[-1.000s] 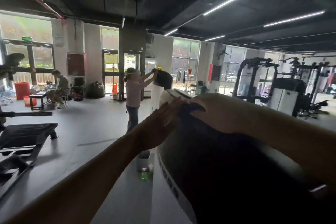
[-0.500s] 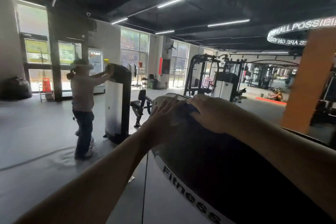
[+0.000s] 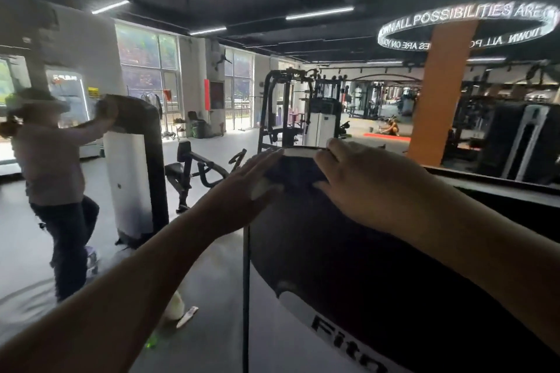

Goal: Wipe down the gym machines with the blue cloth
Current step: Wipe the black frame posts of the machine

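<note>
A tall gym machine with a rounded black shroud (image 3: 348, 266) and a white band with lettering fills the lower right. A dark blue cloth (image 3: 292, 171) lies on the top of the shroud, just below its pale top edge. My right hand (image 3: 363, 182) lies over the cloth's right side, fingers bent over its far edge and thumb tucked against it. My left hand (image 3: 242, 191) reaches in from the left with straight fingers, its fingertips touching the cloth's left edge.
Another person (image 3: 51, 179) stands at left with both hands on a white and black machine column (image 3: 133, 166). A bench machine (image 3: 194, 169) and a cable station (image 3: 291, 109) stand behind. An orange pillar (image 3: 439, 94) rises at right. A white bottle (image 3: 175, 306) sits on the floor.
The view has swung to the right, bringing the orange pillar and lit ring sign into sight. Both hands have stayed on the cloth at the machine's top, the left fingers now spread straighter.
</note>
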